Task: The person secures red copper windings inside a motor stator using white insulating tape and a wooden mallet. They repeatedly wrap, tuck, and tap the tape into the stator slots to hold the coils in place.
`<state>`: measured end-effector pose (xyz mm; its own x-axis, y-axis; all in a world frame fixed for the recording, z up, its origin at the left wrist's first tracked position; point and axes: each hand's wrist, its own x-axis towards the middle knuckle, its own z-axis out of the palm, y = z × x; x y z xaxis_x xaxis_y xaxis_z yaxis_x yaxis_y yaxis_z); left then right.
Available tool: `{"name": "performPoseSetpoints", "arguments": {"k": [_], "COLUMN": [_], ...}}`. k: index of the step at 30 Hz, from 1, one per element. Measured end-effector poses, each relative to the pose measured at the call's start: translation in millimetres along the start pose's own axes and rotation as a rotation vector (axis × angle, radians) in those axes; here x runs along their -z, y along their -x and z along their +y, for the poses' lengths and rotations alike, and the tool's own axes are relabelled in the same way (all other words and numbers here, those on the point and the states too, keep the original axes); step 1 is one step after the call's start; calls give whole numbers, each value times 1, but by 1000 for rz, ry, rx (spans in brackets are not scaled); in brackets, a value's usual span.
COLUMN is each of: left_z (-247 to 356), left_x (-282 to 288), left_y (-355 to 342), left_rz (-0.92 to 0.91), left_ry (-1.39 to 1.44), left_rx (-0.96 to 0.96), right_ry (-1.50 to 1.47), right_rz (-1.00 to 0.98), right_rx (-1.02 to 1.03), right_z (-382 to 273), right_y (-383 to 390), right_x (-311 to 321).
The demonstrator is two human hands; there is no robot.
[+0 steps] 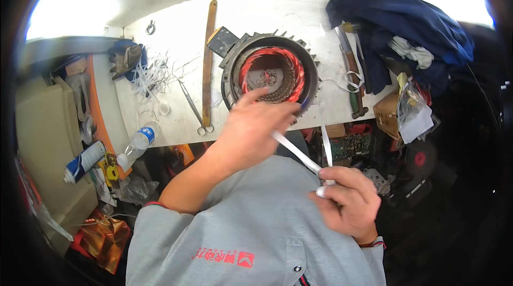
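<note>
A motor stator (228,80) with a dark finned housing stands on the white bench, its red-wrapped winding (297,67) forming a ring inside. My left hand (251,126) reaches over the stator's near rim, its fingers smeared by motion. White cotton tape (297,153) runs from beneath that hand to my right hand (350,198), which pinches it between thumb and fingers in front of my grey shirt. Another stretch of the tape rises from the right hand toward the bench's front edge. Whether the left fingers grip the tape is unclear.
Left of the stator lie a long wooden strip (210,61), scissors (193,108) and a heap of white tape scraps (152,75). A plastic bottle (140,143) lies at the bench's left corner. A hammer (355,93) and dark blue cloth (401,24) are at the right.
</note>
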<state>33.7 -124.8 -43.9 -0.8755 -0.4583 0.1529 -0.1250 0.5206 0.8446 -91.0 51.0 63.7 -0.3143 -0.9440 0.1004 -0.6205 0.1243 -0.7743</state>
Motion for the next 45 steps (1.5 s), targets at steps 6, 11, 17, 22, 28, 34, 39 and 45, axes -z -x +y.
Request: {"name": "performPoseSetpoints", "arguments": {"k": [6,11,17,22,28,34,39,45], "left_z": [45,104,153,190,197,206,232,156], "left_x": [31,40,29,32,25,38,11,87], "left_y": [51,87,108,151,183,211,163,256], "left_rz": [178,312,301,390,537,873,460,723], "left_ry": [-66,42,91,-91,-166,-187,-177,-328], "left_rx": [-111,-110,-410,-240,-226,-102,-313,-66], "right_ry": [-226,-544,-315,-459,-715,-370,-446,-468], "right_rz": [25,-54,-367,-470,-510,-637,-514,-560], "right_rx": [-5,-409,383,402,548,396,602,477], "right_z": [0,20,6,2,27,26,-31,63], "right_y": [32,66,26,43,46,54,73,56], "right_x": [36,30,10,-19,39,92,1,99]}}
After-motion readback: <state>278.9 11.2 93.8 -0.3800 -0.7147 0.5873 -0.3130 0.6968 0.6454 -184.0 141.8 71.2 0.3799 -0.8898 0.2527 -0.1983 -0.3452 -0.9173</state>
